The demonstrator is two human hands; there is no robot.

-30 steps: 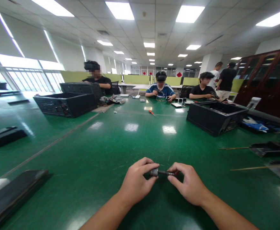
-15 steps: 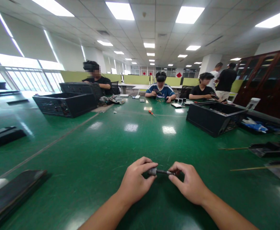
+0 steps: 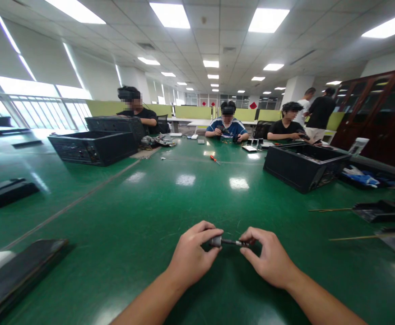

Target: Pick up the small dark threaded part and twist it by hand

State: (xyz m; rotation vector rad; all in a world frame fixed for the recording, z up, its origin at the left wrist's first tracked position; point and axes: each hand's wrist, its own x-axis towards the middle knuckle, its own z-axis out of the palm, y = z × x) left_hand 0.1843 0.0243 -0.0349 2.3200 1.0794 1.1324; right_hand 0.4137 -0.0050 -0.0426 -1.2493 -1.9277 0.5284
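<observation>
Over the green table, my left hand is closed on the grey handle of a small screwdriver, its dark shaft pointing right. Thumb and fingers pinch that handle from both sides. At the other end, my right hand has its thumb and index finger curled around the tip. Small dark or shiny bits show between those fingertips, too small to tell apart from the tip. The screwdriver lies nearly level between both hands.
An orange-handled screwdriver lies farther out. Open black computer cases stand left and right. A dark flat panel is at near left; dark parts with thin rods lie at right. Several people sit or stand beyond.
My right hand has shifted very slightly right along the tip; my left hand keeps its hold. Across the table, the middle person's hand now has a dark object.
</observation>
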